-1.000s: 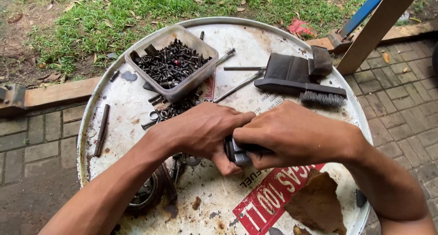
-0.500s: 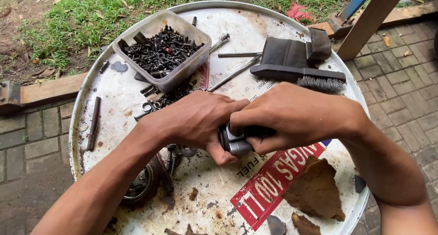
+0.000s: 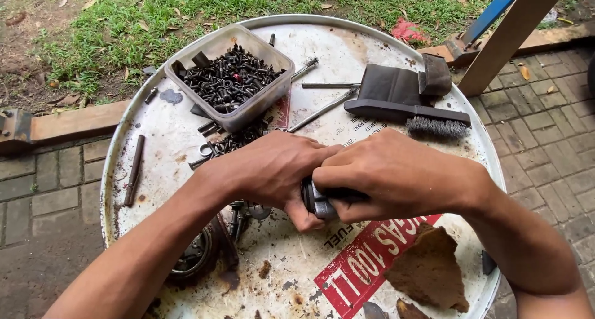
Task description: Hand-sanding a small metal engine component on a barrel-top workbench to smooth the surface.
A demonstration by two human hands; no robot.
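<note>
While both hands meet over the middle of the drum lid (image 3: 186,145), they close together on one small metal part (image 3: 317,201) — a dark, cylinder-like piece with a grey face, mostly hidden by the fingers. The left hand (image 3: 273,167) wraps it from the left, fingers curled over the top and thumb tucked beneath; the right hand (image 3: 396,176) grips it from the right with all fingers folded around it, knuckles up. The two hands touch each other at the fingertips, and the part sits just above the lid, between the palms. Behind the left hand stands a clear plastic tub (image 3: 230,77) filled with black bolts, and more loose bolts (image 3: 226,144) lie on the lid between the tub and the left wrist. To the right of the tub lie two thin rods (image 3: 322,111), one crossing toward the wire brush (image 3: 412,117), whose bristles point down at its right end; a folded dark cloth (image 3: 396,83) rests against the brush's back. A single long bolt (image 3: 134,170) lies near the lid's left rim, well apart from the hands. Under the left forearm sits a round bearing-like piece (image 3: 195,257), partly covered. Near the right forearm a brown, rust-coloured shard (image 3: 427,266) lies on a red label — beside the lid's lower edge.
</note>
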